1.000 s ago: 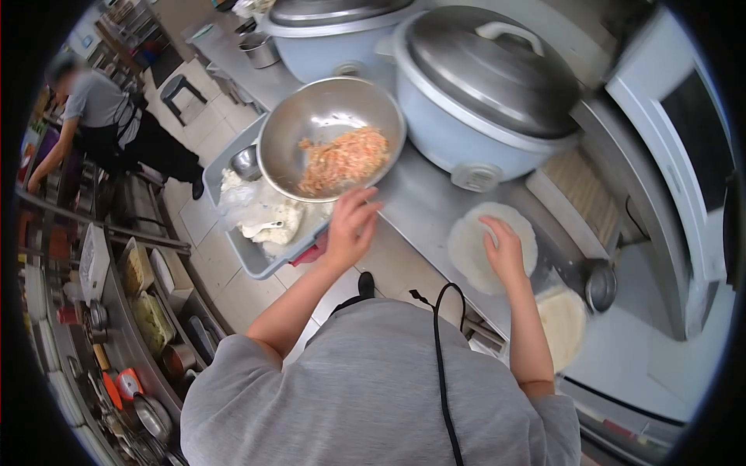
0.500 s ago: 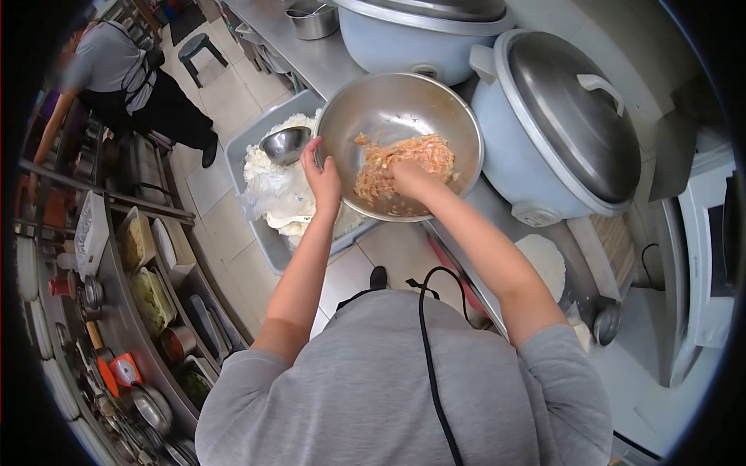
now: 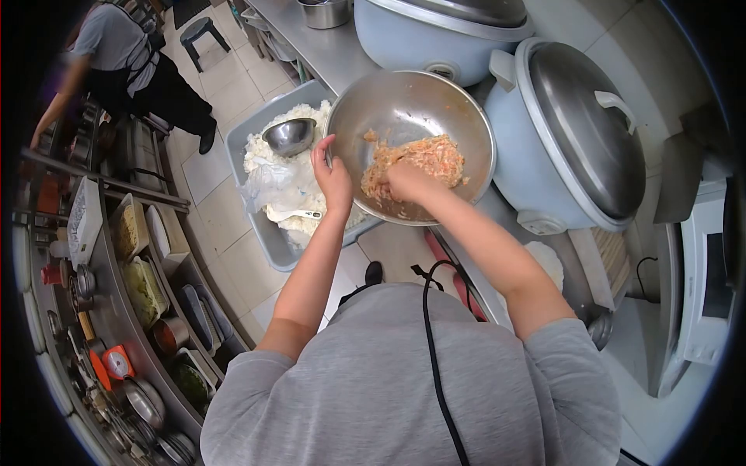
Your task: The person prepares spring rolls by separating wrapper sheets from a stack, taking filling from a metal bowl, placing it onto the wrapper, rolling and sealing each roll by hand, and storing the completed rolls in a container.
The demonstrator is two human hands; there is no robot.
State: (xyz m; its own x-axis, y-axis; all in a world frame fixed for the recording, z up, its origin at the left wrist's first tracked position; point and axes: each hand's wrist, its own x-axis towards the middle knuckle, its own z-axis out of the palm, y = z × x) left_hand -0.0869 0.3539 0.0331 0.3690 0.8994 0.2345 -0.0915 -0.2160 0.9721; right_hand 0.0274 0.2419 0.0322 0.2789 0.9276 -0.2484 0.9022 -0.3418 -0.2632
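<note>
A large stainless steel mixing bowl point(image 3: 342, 109) leans toward me, with a clump of orange-flecked, moist food mixture point(image 3: 432, 158) along its lower side. My left hand point(image 3: 334, 180) grips the bowl's left rim, thumb and fingers on either side of it. Inside, my right hand point(image 3: 406, 183) presses into the left part of the mixture, its fingers curled and partly buried. Just left of the bowl, a blue-grey tub point(image 3: 238, 140) holds white rice point(image 3: 299, 115). A small metal bowl point(image 3: 289, 137), clear plastic and a white scoop point(image 3: 291, 212) lie on the rice.
Two big blue rice cookers point(image 3: 509, 147) with metal lids stand beyond and right of the bowl on the steel counter point(image 3: 342, 58). At left, a shelf unit carries food containers point(image 3: 144, 291), an orange scale point(image 3: 118, 362) and pans. A co-worker point(image 3: 116, 54) stands near a stool point(image 3: 203, 35).
My right hand has drawn slightly left through the mixture, which is now heaped more to its right. The bowl sits a little further right in view. The co-worker's arm has shifted.
</note>
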